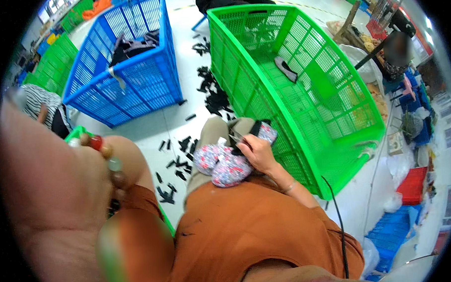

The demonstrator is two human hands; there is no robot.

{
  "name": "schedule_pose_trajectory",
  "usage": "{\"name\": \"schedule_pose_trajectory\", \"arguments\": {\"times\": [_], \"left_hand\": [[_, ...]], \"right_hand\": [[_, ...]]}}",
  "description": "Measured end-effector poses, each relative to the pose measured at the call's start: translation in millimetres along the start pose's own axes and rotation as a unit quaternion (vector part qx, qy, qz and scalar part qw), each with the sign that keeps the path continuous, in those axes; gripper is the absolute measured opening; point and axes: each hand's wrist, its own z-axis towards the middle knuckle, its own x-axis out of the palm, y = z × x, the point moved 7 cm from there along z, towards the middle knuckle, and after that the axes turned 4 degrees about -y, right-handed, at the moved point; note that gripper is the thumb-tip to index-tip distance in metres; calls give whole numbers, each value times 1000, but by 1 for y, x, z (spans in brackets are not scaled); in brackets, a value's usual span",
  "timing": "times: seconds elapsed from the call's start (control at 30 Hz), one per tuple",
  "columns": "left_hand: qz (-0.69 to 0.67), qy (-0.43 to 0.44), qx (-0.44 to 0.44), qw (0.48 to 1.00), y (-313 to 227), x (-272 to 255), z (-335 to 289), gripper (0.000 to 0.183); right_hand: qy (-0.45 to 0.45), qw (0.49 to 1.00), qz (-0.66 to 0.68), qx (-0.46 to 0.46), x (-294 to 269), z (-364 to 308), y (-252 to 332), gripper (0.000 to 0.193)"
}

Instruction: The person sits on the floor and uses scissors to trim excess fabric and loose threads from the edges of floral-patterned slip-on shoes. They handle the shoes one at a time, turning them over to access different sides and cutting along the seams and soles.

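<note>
My left hand (53, 192) is raised very close to the camera, a beaded bracelet at its wrist. Its fingers lie outside the picture. Over my lap, my right hand (256, 153) is closed around what look like small scissors (237, 138), with thin metal tips showing. Beneath and beside that hand lie soft floral pieces (231, 171), grey-white with red spots, like slippers. One of them (268, 132) has black fabric along its side. A small white tag (221, 141) sticks up between them.
A large green crate (284, 114) stands at my right, a grey-black piece (285, 69) inside. The blue crate (129, 84) ahead left holds dark pieces. Black scraps (215, 99) litter the floor between them. Other people sit nearby. A black cord (341, 221) hangs at my right.
</note>
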Motion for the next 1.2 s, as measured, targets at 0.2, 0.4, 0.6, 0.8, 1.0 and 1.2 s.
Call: {"name": "schedule_pose_trajectory", "arguments": {"times": [0.2, 0.4, 0.6, 0.8, 1.0, 1.2], "left_hand": [[-48, 0, 17, 999, -3, 3, 0, 20], [-61, -18, 35, 997, -14, -6, -1, 17], [-160, -24, 35, 986, -2, 7, 0, 16], [-205, -31, 24, 978, 13, 19, 17, 15], [-343, -34, 90, 934, -13, 49, 25, 15], [-160, -101, 89, 978, -23, 79, 16, 8]], "right_hand": [[9, 996, -87, -20, -18, 18, -18, 27], [63, 998, 4, -3, 4, -7, 17, 27], [34, 999, -28, 29, 13, -32, 28, 27], [44, 998, 14, -38, 21, -5, 26, 26], [34, 999, -11, 9, 5, -6, 19, 28], [20, 1000, -3, 4, 2, -12, 25, 27]]}}
